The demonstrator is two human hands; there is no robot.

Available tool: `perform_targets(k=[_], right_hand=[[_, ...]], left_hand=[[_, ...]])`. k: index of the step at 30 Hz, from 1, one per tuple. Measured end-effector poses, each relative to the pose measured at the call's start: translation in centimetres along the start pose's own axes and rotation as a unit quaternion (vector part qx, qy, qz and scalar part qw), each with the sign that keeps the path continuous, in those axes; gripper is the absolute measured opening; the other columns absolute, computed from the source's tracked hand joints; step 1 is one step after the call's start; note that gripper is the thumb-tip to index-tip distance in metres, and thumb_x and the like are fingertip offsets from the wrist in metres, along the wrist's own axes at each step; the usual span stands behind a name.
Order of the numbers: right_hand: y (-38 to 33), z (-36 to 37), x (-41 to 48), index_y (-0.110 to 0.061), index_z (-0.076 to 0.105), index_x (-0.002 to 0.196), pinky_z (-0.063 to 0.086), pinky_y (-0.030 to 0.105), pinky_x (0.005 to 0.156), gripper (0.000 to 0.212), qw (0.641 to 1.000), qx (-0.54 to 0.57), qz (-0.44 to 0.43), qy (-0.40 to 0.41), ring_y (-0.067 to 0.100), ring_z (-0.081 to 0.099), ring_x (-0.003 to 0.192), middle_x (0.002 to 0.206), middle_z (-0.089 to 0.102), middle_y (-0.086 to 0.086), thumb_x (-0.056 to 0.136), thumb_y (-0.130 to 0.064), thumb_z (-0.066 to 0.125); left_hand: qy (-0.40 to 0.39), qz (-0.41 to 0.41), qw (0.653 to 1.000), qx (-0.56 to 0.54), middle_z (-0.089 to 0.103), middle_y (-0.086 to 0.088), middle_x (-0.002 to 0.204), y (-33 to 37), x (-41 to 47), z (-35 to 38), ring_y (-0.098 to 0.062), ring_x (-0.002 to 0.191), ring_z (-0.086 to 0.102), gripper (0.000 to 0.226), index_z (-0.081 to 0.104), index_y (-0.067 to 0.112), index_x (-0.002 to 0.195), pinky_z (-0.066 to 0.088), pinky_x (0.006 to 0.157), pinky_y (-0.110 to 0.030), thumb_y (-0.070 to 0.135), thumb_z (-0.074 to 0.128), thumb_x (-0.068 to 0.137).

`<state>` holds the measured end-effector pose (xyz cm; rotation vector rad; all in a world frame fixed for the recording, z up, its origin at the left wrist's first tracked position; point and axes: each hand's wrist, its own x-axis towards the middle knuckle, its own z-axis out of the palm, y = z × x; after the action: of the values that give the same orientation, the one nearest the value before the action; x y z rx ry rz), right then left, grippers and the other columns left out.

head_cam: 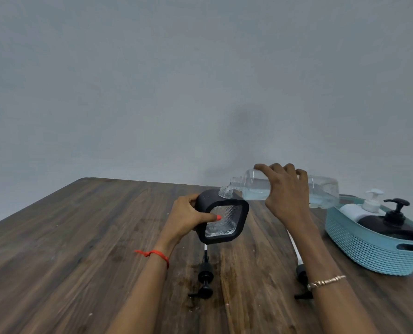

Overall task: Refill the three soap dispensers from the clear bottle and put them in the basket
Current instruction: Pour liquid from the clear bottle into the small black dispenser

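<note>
My left hand (188, 219) grips a black-framed dispenser (223, 216) with a patterned clear window, tilted, its open clear neck at the top. My right hand (286, 194) holds the clear bottle (321, 191) almost level, its mouth touching the dispenser's neck. Liquid lies along the bottle's lower side. Two black pump heads with white tubes lie on the table, one (205, 278) below the dispenser and one (300, 273) partly hidden by my right forearm. A white dispenser (369, 203) and a black dispenser (393, 225) stand in the teal basket (369, 251) at the right.
The dark wooden table (80, 237) stretches away to the left and toward me. A plain grey wall rises behind its far edge. A wet-looking patch shows on the wood near the left pump head.
</note>
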<state>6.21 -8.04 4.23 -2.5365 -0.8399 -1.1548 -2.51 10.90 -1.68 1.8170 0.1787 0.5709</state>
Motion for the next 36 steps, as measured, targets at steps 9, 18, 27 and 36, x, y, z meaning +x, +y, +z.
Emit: perform_targets(k=[9,18,27,36], right_hand=[[-0.01,0.03,0.02,-0.024,0.054,0.124,0.029,0.043,0.093,0.061,1.000,0.005,-0.001,0.009,0.031,0.050,0.100,0.110,0.063,0.006,0.070,0.005,0.051],[-0.08,-0.23,0.05,-0.025,0.051,0.127,0.027,0.042,0.095,0.061,1.000,0.003,-0.002,-0.007,0.030,0.049,0.104,0.113,0.062,0.005,0.073,0.003,0.051],[-0.06,-0.28,0.04,-0.027,0.049,0.129,0.026,0.041,0.096,0.061,1.000,-0.004,-0.004,-0.014,0.028,0.047,0.107,0.116,0.060,0.003,0.075,0.002,0.050],[-0.06,-0.13,0.02,-0.026,0.051,0.127,0.028,0.041,0.095,0.063,1.000,-0.001,-0.008,-0.006,0.029,0.049,0.104,0.114,0.062,0.004,0.072,0.004,0.051]], left_hand=[[-0.002,-0.002,1.000,-0.019,0.074,0.000,0.083,0.06,-0.12,0.11,-0.011,0.071,0.071,0.040,0.069,0.018,0.095,0.054,0.056,-0.024,0.006,0.084,0.061],[-0.006,0.000,1.000,-0.018,0.074,0.000,0.083,-0.02,-0.03,0.08,-0.009,0.071,0.071,0.040,0.068,0.017,0.097,0.054,0.056,-0.022,0.006,0.084,0.062],[-0.009,-0.005,1.000,-0.014,0.074,-0.001,0.085,-0.30,0.10,0.02,-0.012,0.074,0.071,0.043,0.068,0.015,0.100,0.054,0.058,-0.023,0.008,0.085,0.061],[-0.013,-0.008,1.000,-0.024,0.074,0.000,0.085,-0.41,0.04,-0.02,-0.009,0.072,0.071,0.044,0.068,0.014,0.102,0.052,0.055,-0.021,0.006,0.084,0.062]])
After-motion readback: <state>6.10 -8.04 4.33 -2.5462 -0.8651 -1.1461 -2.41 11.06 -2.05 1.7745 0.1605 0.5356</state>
